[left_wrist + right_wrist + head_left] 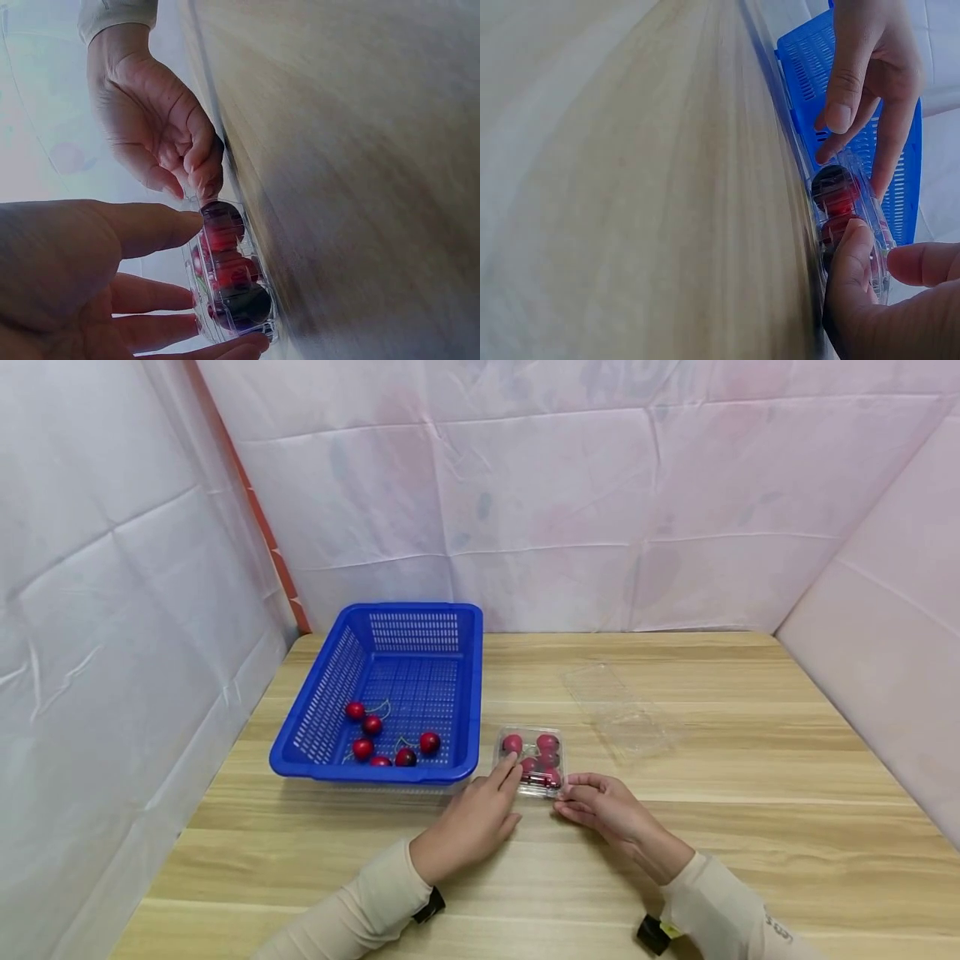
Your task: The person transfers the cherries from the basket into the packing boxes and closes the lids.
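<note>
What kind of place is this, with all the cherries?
Probably a little indoor work booth. Pale cloth sheets hang around it like walls, and a wooden table has a blue basket and a clear box on it, both with cherries inside.

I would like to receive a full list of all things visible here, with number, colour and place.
basket: 1, blue, left side of the table
loose cherries: 6 visible, red, inside the basket
filled box: 1, clear, right of the basket
boxed cherries: at least 5, red, inside the filled box
second container: 1, clear, farther right and back
table: 1, light wood, underneath
cloth: count unclear, pale, around the table
strip: 1, reddish, back left
wrist devices: 2, black, at the wrists
sleeves: 2, beige, forearms
left hand: 1, bare, touching the filled box
right hand: 1, bare, pinching its corner
</note>
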Motion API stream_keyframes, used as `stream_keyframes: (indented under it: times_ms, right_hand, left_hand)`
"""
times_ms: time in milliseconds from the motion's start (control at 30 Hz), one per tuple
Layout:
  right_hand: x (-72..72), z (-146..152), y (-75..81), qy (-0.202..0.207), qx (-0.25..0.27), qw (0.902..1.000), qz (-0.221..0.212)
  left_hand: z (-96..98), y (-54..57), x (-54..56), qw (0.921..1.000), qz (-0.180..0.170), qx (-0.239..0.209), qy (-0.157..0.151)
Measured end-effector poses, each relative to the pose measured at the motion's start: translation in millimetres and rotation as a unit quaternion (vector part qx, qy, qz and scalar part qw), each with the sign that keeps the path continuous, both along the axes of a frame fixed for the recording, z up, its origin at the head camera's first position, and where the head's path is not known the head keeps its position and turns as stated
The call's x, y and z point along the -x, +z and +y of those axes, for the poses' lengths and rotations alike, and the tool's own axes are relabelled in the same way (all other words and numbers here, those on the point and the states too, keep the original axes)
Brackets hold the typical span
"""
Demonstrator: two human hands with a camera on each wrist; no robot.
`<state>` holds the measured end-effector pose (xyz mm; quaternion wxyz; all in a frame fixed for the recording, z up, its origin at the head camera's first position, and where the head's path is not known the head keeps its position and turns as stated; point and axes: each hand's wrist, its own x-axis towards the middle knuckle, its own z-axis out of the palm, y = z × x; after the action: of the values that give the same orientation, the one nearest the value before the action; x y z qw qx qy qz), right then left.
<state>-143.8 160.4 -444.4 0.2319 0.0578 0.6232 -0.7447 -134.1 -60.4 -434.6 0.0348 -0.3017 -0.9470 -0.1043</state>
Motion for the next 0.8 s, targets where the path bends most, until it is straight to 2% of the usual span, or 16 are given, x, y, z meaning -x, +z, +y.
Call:
stream_keyframes:
  times_ms: [267,400,500,567,633,767,800]
  right_hand:
    - [-0.5,1,-5.6,-0.017,-0.011,0.9998,0.000]
    - [-1.1,2,-6.5,-0.014,-0.002,0.9999,0.003]
    - [-1.7,1,-7.5,-0.011,-0.001,0.9999,0.002]
    - [1.1,4,-15.4,-0.012,0.004,0.9999,-0.002]
    - [1.2,3,-15.3,-0.014,0.005,0.9999,-0.004]
    - [2.2,4,-12.6,-0.015,0.014,0.9998,-0.005]
    - [0.0,2,-5.7,-0.015,0.010,0.9998,-0.001]
  left_hand:
    - [1.4,-2.2,-2.3,0.9997,-0.005,-0.011,-0.021]
    - [0.6,-3.5,-2.0,0.9996,-0.010,-0.022,-0.016]
    - [-1.8,-4.7,-2.3,0.9977,-0.038,-0.056,0.003]
    - [-4.0,-4.9,-3.0,0.9936,-0.064,-0.090,0.020]
    - [-7.1,-3.6,-4.3,0.9858,-0.105,-0.124,0.041]
    - [-16.1,-0.4,-5.0,0.9663,-0.182,-0.171,0.064]
    - [-18.7,0.0,-4.2,0.9626,-0.193,-0.178,0.066]
